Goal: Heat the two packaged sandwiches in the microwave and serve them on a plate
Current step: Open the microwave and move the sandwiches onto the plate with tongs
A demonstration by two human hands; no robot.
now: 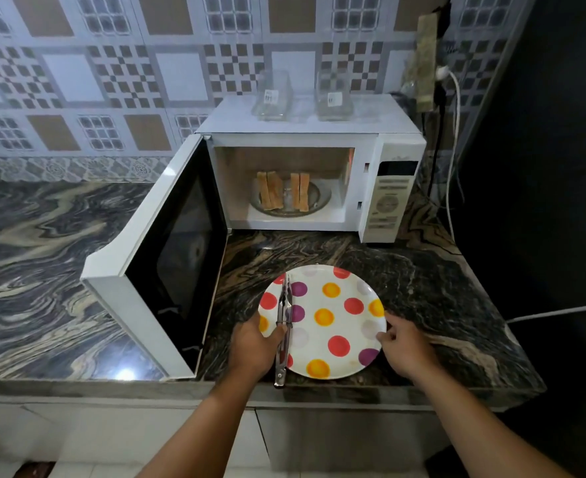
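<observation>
1. Both sandwiches (286, 194) are sitting upright on the glass turntable (319, 201) inside the microwave (312, 160), a left pair of slices and a right pair with a gap between them. The door (167, 257) is swung wide open to the left.

2. The plate (346, 326), the polka-dot one, is on the table (440, 291) right in front of the microwave, nothing on it except the tongs (284, 319) lying along its left side.

3. The left hand (253, 346) has its thumb and fingers wrapped round the tongs near the middle. The tong arms look nearly together. The right hand (402, 343) pinches the plate's right rim with curled fingers (384, 336).

4. Handling guess: toasted bread is light but crumbly, and filling can slide out if you squeeze hard. I'd clamp each sandwich across both slices at once, low down near the middle, with gentle pressure. Grabbing one slice would probably peel it apart.

5. They may be hot, so tongs make sense. The turntable looks slick, so the bread could skid when nudged.

6. The plate looks like stiff melamine or similar; the rim is a fine place to steady it.
</observation>
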